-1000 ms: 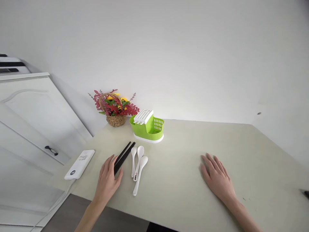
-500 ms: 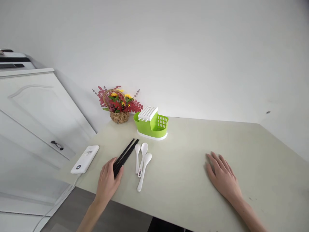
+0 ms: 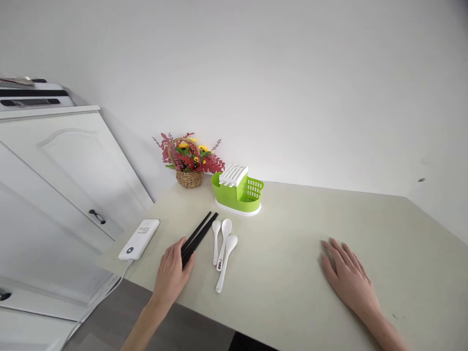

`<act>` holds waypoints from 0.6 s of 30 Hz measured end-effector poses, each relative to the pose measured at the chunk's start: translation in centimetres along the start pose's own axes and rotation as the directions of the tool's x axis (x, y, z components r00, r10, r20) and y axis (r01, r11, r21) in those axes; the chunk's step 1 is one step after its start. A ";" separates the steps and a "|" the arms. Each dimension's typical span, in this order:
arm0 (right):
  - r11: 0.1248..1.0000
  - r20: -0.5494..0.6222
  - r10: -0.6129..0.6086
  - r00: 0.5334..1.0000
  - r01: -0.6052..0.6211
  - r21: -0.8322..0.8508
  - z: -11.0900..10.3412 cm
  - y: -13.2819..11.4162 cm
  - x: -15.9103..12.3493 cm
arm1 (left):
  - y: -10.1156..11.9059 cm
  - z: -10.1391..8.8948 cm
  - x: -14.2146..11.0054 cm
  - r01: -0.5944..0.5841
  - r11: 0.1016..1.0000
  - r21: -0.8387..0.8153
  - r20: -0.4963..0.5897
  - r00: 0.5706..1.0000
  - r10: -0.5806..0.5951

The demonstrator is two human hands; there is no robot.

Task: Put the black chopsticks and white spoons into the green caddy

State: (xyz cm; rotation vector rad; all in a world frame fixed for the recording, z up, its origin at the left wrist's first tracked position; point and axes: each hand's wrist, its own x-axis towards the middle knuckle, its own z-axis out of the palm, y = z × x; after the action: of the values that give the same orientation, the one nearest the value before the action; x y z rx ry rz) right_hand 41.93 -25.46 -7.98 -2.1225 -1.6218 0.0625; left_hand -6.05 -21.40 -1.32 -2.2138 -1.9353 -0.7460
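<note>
Black chopsticks [image 3: 200, 235] lie on the table at a slant, and my left hand [image 3: 172, 270] has its fingers closed round their near ends. Just right of them are three white spoons: a small one [image 3: 215, 243], a middle one [image 3: 224, 246] with a label on its handle, and a longer one [image 3: 225, 265]. Palm down on the tabletop, my right hand [image 3: 349, 275] rests with its fingers stretched out and nothing in it. Behind the spoons stands a green utensil holder [image 3: 229, 196] with a white slotted top and white base.
A wicker basket [image 3: 189, 179] of artificial flowers stands by the wall, left of the holder. At the table's left edge lies a white power bank [image 3: 139, 239] with a cable [image 3: 109, 292] hanging down. A white cabinet [image 3: 69, 165] adjoins the table [image 3: 288, 292] on the left.
The whole view has shifted slightly, so everything sits a little further right. My left hand stays on the chopsticks and my right hand stays flat on the table.
</note>
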 end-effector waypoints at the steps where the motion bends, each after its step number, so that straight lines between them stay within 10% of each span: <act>1: 1.000 -0.002 -0.001 1.000 0.001 -0.002 0.0 0.0 0.0 | 0.0 -0.3 0.3 0.003 1.000 0.014 0.028 1.000 -0.003; 10: 1.000 -0.011 -0.014 1.000 0.014 -0.010 0.5 0.4 0.0 | 2.1 -3.4 4.7 -0.053 0.944 0.326 0.448 0.888 -0.105; 18: 0.999 -0.022 -0.040 0.999 0.040 0.001 0.9 0.7 0.1 | 2.6 -2.6 6.0 -0.121 0.907 0.404 0.460 0.883 -0.088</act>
State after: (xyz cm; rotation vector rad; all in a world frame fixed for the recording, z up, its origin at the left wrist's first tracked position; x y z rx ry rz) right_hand 42.36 -25.20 -9.01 -2.0815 -1.6507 0.0275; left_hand -3.90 -17.45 4.16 -2.2520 -2.0086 0.2473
